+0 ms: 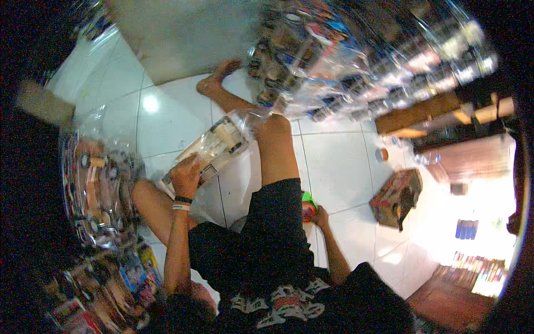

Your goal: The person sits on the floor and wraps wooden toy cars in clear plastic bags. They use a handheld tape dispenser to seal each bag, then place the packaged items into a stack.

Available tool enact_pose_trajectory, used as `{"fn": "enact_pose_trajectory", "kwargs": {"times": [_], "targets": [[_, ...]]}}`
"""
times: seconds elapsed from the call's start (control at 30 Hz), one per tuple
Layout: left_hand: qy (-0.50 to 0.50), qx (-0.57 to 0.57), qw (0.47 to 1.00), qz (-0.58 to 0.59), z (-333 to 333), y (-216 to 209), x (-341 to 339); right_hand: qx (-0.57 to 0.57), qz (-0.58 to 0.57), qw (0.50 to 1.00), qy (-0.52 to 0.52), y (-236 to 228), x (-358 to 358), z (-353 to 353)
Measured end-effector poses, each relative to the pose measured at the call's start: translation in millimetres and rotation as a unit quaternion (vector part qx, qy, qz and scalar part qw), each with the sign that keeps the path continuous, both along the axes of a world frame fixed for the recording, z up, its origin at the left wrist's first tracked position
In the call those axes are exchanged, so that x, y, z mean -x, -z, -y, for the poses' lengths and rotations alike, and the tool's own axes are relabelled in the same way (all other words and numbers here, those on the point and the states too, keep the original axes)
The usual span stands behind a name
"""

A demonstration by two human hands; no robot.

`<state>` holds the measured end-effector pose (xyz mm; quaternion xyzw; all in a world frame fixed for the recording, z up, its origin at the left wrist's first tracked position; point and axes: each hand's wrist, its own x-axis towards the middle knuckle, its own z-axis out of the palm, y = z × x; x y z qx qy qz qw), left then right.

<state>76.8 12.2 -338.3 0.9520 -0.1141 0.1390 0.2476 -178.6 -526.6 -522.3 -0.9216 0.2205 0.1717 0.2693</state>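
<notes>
My left hand (186, 173) grips the lower left end of a long package (227, 136) in clear plastic. Beige and black parts show inside it, too blurred to name. The package slants across my lap between my bent legs, its far end by my raised right knee. Low beside my right thigh, my right hand (320, 217) is closed on a small bright green and orange-red object (308, 206). My thigh hides part of that object, and its kind cannot be made out.
Clear-wrapped toy-like vehicles (100, 189) are piled at the left. More plastic-wrapped goods (345, 67) stack up at the far right, by a grey panel (189, 33). A crumpled brown bag (396, 197) lies on the white tiled floor (334, 161), near a wooden bench (423, 114).
</notes>
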Motion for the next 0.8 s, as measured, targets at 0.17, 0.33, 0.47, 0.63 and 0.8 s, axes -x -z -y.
{"fn": "enact_pose_trajectory", "kwargs": {"times": [0.17,0.33,0.47,0.63,0.8], "targets": [[-0.013,0.147,0.987,-0.057,16,3,8,-0.105,0.064,0.975,0.186,-15,-11,-13],[-0.024,0.136,0.989,-0.053,24,5,10,-0.331,0.311,0.826,0.333,-164,-118,0],[0.011,0.110,0.993,-0.041,19,10,9,-0.340,0.426,0.828,0.133,-312,-200,-82],[-0.016,0.098,0.995,-0.008,23,12,6,-0.338,0.366,0.863,-0.085,-352,-318,-254],[-0.079,0.129,0.986,-0.074,24,13,4,-0.029,0.275,0.881,-0.384,-297,-424,-391]]}}
